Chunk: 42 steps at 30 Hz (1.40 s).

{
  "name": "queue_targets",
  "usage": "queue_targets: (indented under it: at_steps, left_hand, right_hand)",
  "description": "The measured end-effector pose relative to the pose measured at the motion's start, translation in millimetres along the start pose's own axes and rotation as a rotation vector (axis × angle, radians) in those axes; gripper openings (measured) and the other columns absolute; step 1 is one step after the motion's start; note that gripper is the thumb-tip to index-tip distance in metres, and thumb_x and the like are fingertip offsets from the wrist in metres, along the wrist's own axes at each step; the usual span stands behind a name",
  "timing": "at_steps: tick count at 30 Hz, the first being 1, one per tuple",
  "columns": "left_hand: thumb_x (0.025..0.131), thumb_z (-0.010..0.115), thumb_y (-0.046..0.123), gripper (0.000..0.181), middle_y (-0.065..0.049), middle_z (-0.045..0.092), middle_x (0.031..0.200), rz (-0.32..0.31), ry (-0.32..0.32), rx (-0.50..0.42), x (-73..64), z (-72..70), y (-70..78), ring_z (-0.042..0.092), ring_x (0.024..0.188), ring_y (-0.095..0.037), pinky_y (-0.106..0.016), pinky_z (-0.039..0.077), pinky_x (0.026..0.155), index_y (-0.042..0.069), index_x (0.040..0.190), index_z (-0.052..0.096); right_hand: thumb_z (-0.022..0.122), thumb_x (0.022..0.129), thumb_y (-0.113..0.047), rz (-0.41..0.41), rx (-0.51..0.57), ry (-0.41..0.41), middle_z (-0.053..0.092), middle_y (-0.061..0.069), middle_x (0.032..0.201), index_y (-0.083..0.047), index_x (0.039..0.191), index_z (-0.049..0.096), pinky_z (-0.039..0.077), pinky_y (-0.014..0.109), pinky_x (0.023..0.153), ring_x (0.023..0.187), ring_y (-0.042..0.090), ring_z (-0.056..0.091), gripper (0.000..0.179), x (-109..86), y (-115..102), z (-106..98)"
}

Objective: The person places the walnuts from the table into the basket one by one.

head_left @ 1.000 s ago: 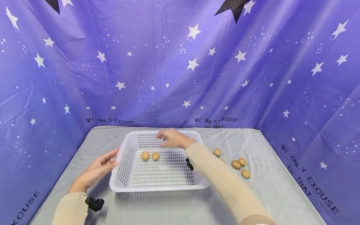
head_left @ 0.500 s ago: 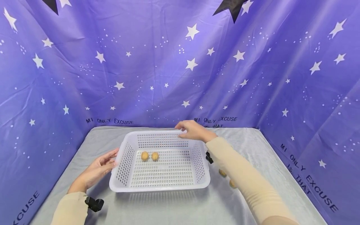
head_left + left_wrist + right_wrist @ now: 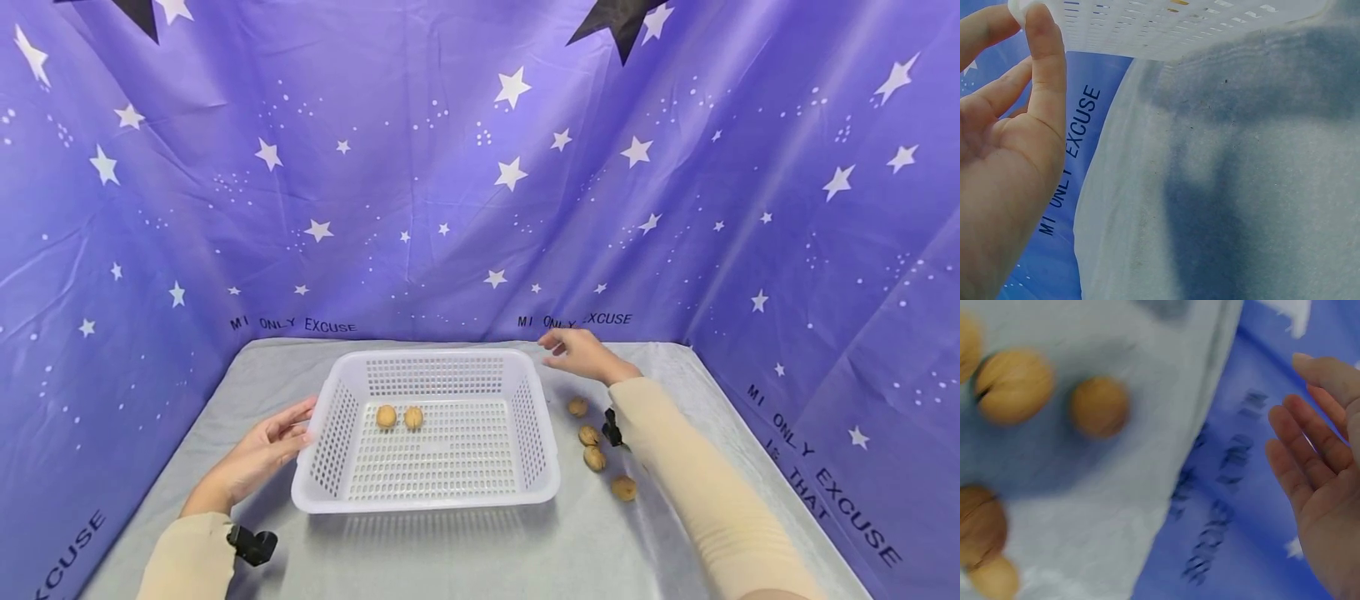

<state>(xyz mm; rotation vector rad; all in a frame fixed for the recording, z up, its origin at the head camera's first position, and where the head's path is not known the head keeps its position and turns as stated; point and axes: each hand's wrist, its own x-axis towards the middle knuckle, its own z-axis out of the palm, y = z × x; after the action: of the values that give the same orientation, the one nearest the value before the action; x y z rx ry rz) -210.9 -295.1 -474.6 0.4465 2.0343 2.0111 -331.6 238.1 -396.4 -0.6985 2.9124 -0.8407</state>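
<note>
A white perforated plastic basket stands on the cloth-covered table, with a walnut and a second walnut on its floor. At the basket's left rim is my left hand; the left wrist view shows thumb and forefinger pinching that rim. My right hand is in the air beyond the basket's back right corner, fingers loosely bent and holding nothing. Several loose walnuts lie on the cloth below it, right of the basket. The right forearm may hide others in the head view.
Grey cloth covers the table. A purple star-printed curtain rises close behind the table and along both sides. Black wrist cameras sit on both sleeves.
My right hand has moved from above the basket out to the right, past its back right corner. Walnuts on the right came into view beside the forearm. The left hand stays put.
</note>
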Motion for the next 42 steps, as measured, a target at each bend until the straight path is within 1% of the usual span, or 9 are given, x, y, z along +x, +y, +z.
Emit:
queue_targets:
  at_steps: [7,11,15,18,21,25,29,36,42]
  left_hand:
    - [0.099,0.057,-0.001,0.07,-0.003,0.047,0.141,-0.006,0.001,0.001,-0.6,0.4,0.1,0.06,0.116,-0.014,-0.026,0.052,0.094,-0.008,0.156,0.016]
    - [0.099,0.056,-0.002,0.069,-0.004,0.049,0.14,0.005,0.0,-0.004,-1.4,1.0,0.8,0.06,0.115,-0.014,-0.026,0.052,0.093,-0.009,0.155,0.016]
    - [0.099,0.055,-0.003,0.068,-0.004,0.05,0.139,0.011,-0.002,-0.013,-1.7,1.5,1.2,0.061,0.115,-0.013,-0.026,0.052,0.093,-0.009,0.155,0.016]
    - [0.099,0.055,-0.004,0.069,-0.003,0.05,0.139,0.007,-0.008,-0.02,-1.9,1.3,1.9,0.061,0.115,-0.013,-0.026,0.052,0.093,-0.009,0.155,0.016]
    - [0.099,0.056,-0.003,0.07,-0.004,0.05,0.14,0.0,-0.011,-0.023,-1.8,1.1,2.7,0.061,0.116,-0.014,-0.026,0.052,0.094,-0.008,0.156,0.016]
    - [0.098,0.056,-0.004,0.07,-0.006,0.049,0.142,-0.003,-0.01,-0.033,-0.7,0.4,2.3,0.06,0.117,-0.017,-0.027,0.052,0.095,-0.007,0.156,0.017]
    - [0.098,0.056,-0.005,0.069,-0.004,0.05,0.141,0.007,-0.016,-0.05,-0.2,0.1,1.3,0.06,0.118,-0.017,-0.027,0.052,0.095,-0.008,0.156,0.017]
    - [0.099,0.055,-0.005,0.068,-0.005,0.051,0.14,0.018,-0.026,-0.061,-1.0,0.4,1.9,0.06,0.117,-0.017,-0.026,0.051,0.094,-0.009,0.155,0.017]
    - [0.099,0.055,-0.004,0.069,-0.006,0.049,0.142,0.008,-0.029,-0.048,-0.3,0.9,3.4,0.06,0.118,-0.017,-0.026,0.051,0.095,-0.008,0.156,0.016]
  right_hand:
    - [0.072,0.091,-0.011,0.074,-0.027,-0.058,0.066,0.021,0.12,0.004,0.124,0.064,0.052,0.049,0.094,0.108,0.037,0.064,0.037,-23.3,40,4]
    - [0.072,0.09,-0.011,0.083,-0.035,-0.092,0.066,0.024,0.119,0.007,0.123,0.064,0.052,0.05,0.094,0.107,0.039,0.064,0.038,-34.4,52,9]
    - [0.074,0.088,-0.014,0.057,-0.004,-0.123,0.067,0.024,0.116,0.008,0.121,0.064,0.052,0.051,0.093,0.105,0.04,0.065,0.041,-45.6,59,16]
    - [0.075,0.088,-0.019,0.031,0.016,-0.141,0.069,0.021,0.111,0.009,0.12,0.064,0.054,0.048,0.09,0.101,0.036,0.067,0.044,-52.9,63,23]
    - [0.075,0.089,-0.024,0.05,0.039,-0.155,0.07,0.016,0.107,0.008,0.12,0.065,0.054,0.046,0.089,0.099,0.03,0.067,0.046,-57.7,65,28]
    - [0.076,0.09,-0.022,0.13,0.065,-0.152,0.071,0.011,0.107,0.005,0.12,0.067,0.052,0.047,0.091,0.101,0.028,0.065,0.041,-58.9,67,32]
    - [0.076,0.09,-0.018,0.161,0.046,-0.148,0.07,0.012,0.108,0.004,0.12,0.067,0.053,0.046,0.091,0.101,0.029,0.065,0.039,-57.3,67,34]
    - [0.075,0.091,-0.02,0.128,0.014,-0.124,0.071,0.013,0.107,0.005,0.121,0.067,0.054,0.045,0.088,0.099,0.029,0.066,0.04,-55.3,63,26]
    - [0.073,0.092,-0.019,0.076,0.027,-0.087,0.071,0.014,0.111,0.005,0.123,0.066,0.055,0.046,0.088,0.1,0.029,0.067,0.04,-51.9,58,12]
